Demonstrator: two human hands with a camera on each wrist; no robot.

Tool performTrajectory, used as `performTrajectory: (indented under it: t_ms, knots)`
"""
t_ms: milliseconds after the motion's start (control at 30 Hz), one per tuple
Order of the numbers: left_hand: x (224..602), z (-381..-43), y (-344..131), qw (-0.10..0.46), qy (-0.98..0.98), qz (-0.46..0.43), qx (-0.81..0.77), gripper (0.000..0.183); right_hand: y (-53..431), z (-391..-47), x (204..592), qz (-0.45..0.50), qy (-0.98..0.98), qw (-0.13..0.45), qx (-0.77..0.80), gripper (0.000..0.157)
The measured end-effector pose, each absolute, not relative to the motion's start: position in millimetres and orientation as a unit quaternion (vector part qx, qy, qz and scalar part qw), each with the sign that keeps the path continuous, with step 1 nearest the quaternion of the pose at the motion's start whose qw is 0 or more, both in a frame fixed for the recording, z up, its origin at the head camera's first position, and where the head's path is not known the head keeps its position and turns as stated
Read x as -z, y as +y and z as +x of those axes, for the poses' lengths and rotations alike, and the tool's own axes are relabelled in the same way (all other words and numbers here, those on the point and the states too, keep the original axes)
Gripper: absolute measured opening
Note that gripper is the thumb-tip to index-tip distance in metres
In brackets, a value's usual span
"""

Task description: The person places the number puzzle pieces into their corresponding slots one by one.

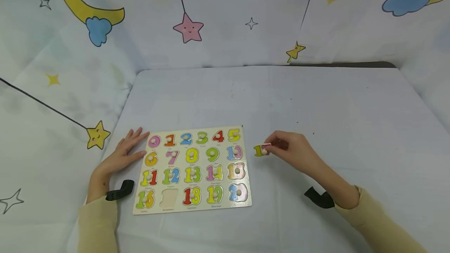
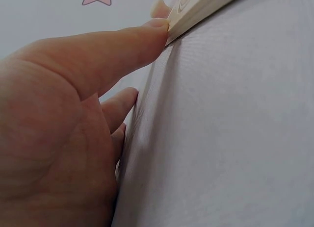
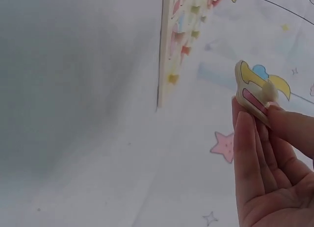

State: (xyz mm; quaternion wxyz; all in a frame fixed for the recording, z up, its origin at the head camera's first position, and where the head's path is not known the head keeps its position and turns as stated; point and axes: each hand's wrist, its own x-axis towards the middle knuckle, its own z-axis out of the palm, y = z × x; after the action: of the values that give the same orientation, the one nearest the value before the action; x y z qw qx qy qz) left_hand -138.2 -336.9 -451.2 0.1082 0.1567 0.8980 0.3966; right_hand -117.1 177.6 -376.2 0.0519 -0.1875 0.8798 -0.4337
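Note:
A wooden number puzzle board [image 1: 158,182] lies on the table, holding rows of coloured number pieces with round knobs. Its bottom row shows a bare-wood recess [image 1: 169,199] between the 16 and the 18. My left hand [image 1: 124,153] rests at the board's left edge, fingers spread; in the left wrist view the thumb [image 2: 122,53] touches that edge. To the right of the board, my right hand [image 1: 295,151] pinches a number puzzle piece [image 1: 259,151] with a yellow-green 1 and a pink part. The right wrist view shows the piece [image 3: 250,87] between thumb and fingers, its knob facing the thumb.
A white cloth [image 1: 316,108] covers the table, whose dark far edge [image 1: 369,65] shows at the back. Behind hangs a white sheet printed with moons, clouds and stars [image 1: 188,29]. Black straps [image 1: 121,191] sit by both wrists.

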Motion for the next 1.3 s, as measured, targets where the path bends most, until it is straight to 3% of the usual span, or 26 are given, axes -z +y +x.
performTrajectory:
  t_ms: [667,1000,1300]
  knots:
    - [441.8,-134.9,-330.0,0.117,0.896,0.141,-0.405,0.062,98.2,-144.4,372.1,-0.216,0.807,0.105,0.539,0.011]
    - [448.5,-137.7,-335.7,0.117,0.896,0.135,-0.406,0.063,48.7,-136.3,380.6,-0.291,0.81,0.102,0.5,0.012]
    - [448.0,-137.9,-336.0,0.122,0.896,0.134,-0.405,0.064,2.9,-117.9,390.9,-0.339,0.787,0.171,0.486,0.011]
